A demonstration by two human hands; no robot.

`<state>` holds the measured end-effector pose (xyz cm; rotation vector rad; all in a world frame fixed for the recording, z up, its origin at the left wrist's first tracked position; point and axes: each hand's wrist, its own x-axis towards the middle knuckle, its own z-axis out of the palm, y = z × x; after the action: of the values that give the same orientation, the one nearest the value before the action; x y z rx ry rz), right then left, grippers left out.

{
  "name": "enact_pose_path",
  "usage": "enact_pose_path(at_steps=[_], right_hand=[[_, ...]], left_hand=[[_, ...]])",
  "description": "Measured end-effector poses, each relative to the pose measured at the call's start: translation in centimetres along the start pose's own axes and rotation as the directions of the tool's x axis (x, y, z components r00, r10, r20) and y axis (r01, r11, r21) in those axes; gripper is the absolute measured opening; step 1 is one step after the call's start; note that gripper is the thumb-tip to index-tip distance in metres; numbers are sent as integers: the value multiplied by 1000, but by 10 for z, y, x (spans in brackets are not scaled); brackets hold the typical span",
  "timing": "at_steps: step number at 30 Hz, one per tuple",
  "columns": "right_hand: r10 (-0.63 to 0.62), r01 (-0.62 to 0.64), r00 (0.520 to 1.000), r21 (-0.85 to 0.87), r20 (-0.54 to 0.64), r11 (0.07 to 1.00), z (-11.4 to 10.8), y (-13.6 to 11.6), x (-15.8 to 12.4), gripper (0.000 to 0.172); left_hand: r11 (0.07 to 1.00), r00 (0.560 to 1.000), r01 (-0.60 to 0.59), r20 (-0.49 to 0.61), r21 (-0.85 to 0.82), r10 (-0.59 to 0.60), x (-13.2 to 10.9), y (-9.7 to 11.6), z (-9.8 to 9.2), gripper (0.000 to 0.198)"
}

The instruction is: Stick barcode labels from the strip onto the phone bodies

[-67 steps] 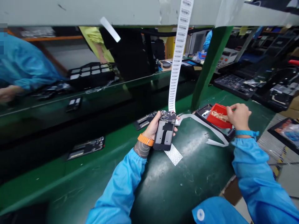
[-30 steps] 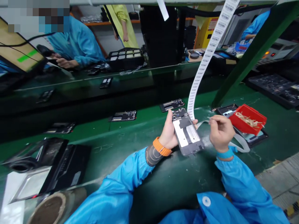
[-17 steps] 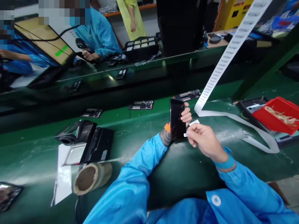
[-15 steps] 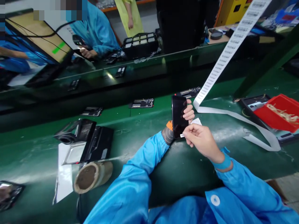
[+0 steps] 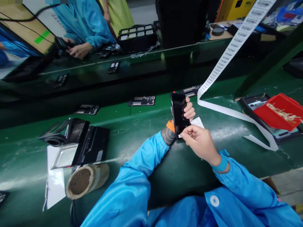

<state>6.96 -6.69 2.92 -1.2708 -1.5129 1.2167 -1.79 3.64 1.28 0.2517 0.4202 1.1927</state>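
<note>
My left hand is wrapped round a black smartphone, its dark glossy face turned up towards me. At the phone's lower end my right hand pinches a small white sticker between thumb and forefinger. The sticker lies at the phone's bottom edge; whether it is stuck down I cannot tell. Just beyond my right knuckles is a white printed label sheet, partly hidden by the hand. Several opened phone bodies lie along the back, among them one with bare circuitry and another behind my left hand.
A long strip of barcode labels hangs down and curls across the green bench. A red tray holds pale bands at right. Left stand a cardboard roll and a black device. Across the bench, a co-worker's hands hold something dark.
My right hand has brought the small sticker in against the phone's lower edge. The whole view has shifted slightly. Across the bench, the co-worker's hands have come closer together.
</note>
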Motion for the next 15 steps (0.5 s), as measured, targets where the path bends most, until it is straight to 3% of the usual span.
enact_pose_path(at_steps=[5,9,12,15], right_hand=[[-204,174,976,-274,-82,946,-6,14,7,18],[-268,167,947,-440,-178,882,-49,48,35,19],[-330,279,944,-527,-3,803,-80,73,58,22],[-280,326,945,-534,168,780,-88,83,71,22]], left_hand=[[999,1000,-20,-23,-48,19,-2,5,-2,51],[999,998,23,-64,-49,-27,-18,42,1,48],[997,977,-67,-203,39,74,-31,71,-3,53],[980,987,-110,-101,164,128,-40,80,-11,46]])
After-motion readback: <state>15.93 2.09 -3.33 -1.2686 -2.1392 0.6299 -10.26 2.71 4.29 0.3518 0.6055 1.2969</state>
